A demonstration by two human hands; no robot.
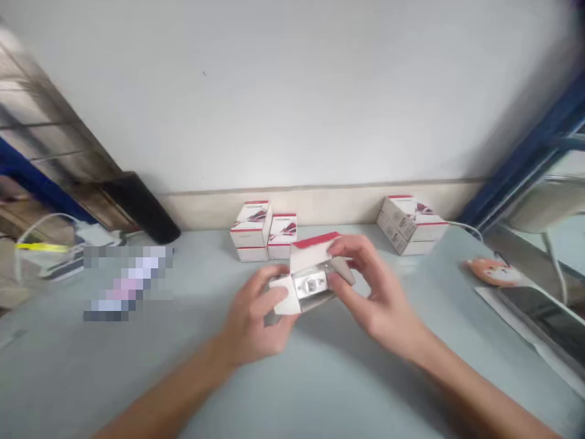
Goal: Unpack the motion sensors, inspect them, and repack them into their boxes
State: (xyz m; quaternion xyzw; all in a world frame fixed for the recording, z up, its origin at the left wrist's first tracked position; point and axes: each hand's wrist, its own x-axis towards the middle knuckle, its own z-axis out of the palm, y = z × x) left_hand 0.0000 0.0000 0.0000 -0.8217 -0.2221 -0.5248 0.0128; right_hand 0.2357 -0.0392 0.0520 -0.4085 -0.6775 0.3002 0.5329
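Note:
A small white cardboard box [315,259] with a red edge is held above the table, its top flaps up and its inside showing. Within it lies a pale, silvery item [311,283] whose kind I cannot make out. My left hand [262,311] grips the box's left end, the thumb on a side flap. At the right end, my right hand [377,286] has thumb and fingers closed around the flap and rim, the thumb reaching to the opening beside the silvery item.
Closed white-and-red boxes stand against the wall at the back middle [251,222] and back right [414,222]. A black cylinder [144,207] leans at the back left, near a power strip [68,259]. On the right are an orange item [493,271] and a dark phone-like slab [543,320].

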